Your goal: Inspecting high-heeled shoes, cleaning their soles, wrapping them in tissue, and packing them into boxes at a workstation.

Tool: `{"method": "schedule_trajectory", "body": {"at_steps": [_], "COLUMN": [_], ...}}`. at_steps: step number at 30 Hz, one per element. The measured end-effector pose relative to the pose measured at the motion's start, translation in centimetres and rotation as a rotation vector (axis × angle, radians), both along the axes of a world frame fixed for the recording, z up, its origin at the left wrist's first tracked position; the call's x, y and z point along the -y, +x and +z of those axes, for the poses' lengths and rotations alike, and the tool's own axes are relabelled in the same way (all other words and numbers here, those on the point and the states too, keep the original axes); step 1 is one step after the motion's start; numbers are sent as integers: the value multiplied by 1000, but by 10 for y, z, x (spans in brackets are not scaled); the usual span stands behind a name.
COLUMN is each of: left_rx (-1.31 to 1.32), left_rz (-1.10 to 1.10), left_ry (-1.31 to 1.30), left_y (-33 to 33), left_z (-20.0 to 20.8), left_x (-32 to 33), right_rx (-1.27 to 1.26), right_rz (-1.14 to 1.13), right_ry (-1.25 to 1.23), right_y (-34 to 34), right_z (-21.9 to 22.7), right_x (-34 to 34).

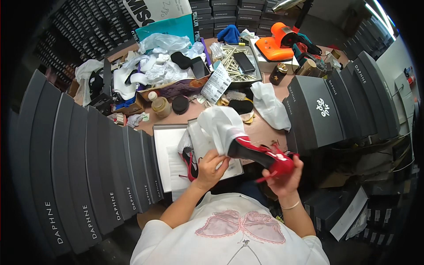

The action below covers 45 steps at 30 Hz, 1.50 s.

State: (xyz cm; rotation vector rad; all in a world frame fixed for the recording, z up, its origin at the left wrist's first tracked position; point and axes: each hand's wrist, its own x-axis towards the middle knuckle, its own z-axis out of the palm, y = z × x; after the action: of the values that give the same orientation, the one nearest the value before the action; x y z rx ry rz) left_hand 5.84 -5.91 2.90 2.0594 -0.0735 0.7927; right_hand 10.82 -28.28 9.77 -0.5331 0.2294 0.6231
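My right hand (282, 181) is closed round the back of a red high-heeled shoe (282, 164) with a black insole. The shoe is tilted over the table's front edge, its front end at a thin white bag (218, 126). Pinched in the fingers of my left hand (211, 170) is the lower edge of this bag. How far the toe sits in the bag is hard to tell. Below and left lies an open white-lined shoebox (164, 138) with white paper, where another red high-heeled shoe (191, 164) rests, partly wrapped.
Tall rows of dark shoeboxes stand at the left (66, 163) and right (316, 110). Behind the work lie a heap of white plastic bags (159, 66), a bin of thin sticks (229, 57) with a phone (244, 62), a jar (161, 107) and an orange device (278, 42).
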Motion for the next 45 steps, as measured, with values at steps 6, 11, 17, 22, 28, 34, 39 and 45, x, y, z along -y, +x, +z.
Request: {"method": "schedule_trajectory", "body": {"at_steps": [6, 11, 17, 22, 28, 34, 39, 45], "left_rx": [-458, -415, -394, -519, -559, -413, -151, -35], "left_rz": [364, 97, -111, -85, 71, 56, 61, 70], "left_ry": [-105, 338, 15, 59, -66, -135, 113, -79], "left_y": [-88, -10, 64, 88, 101, 95, 69, 60], "left_z": [-66, 4, 2, 25, 27, 33, 71, 55], "left_x": [-5, 12, 8, 33, 52, 57, 76, 48], "right_rx": [-199, -216, -341, -473, -530, -405, 13, -111], "right_rz": [83, 221, 210, 193, 160, 187, 165, 222], "right_ry": [-78, -42, 140, 309, 332, 382, 134, 182], "right_y": [23, 30, 53, 66, 78, 81, 51, 80], "right_z": [-81, -88, -96, -98, -96, -77, -35, -40], "right_x": [-10, -3, 34, 62, 69, 58, 4, -21]}}
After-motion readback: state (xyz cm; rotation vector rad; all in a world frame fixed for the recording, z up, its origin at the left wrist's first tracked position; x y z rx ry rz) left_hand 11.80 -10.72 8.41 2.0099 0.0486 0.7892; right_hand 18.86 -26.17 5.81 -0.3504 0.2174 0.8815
